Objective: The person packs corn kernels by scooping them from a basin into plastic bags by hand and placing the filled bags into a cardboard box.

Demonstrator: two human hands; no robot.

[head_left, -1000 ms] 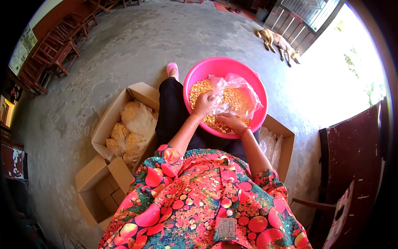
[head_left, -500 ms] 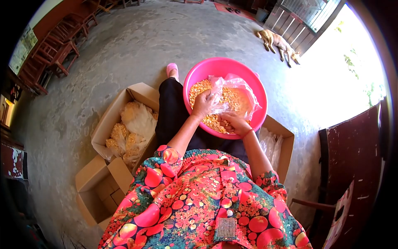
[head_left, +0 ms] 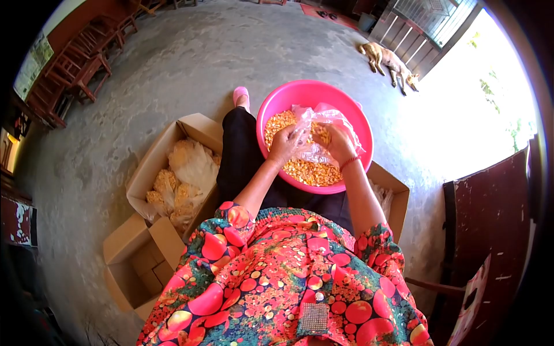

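A pink basin [head_left: 360,124] holds loose yellow corn kernels [head_left: 311,172]. Inside it is a clear plastic bag [head_left: 332,115], its mouth spread and some kernels visible through it. My left hand [head_left: 284,144] grips the bag's near-left edge between thumb and fingers. At the bag's mouth, my right hand [head_left: 339,144] is curled around corn kernels, with some yellow showing by its fingertips. The plastic and the hand itself partly hide those fingers.
Left of my leg, a cardboard box [head_left: 144,158] contains filled plastic bags [head_left: 187,164]. An open cardboard box [head_left: 124,245] stands nearer. Another box [head_left: 399,202] is at right, holding clear plastic. A dog [head_left: 392,63] lies by the doorway; wooden chairs [head_left: 81,75] line the left.
My right hand has moved up and forward from the kernels at the basin's near side to the bag's mouth. My left hand keeps its grip on the bag.
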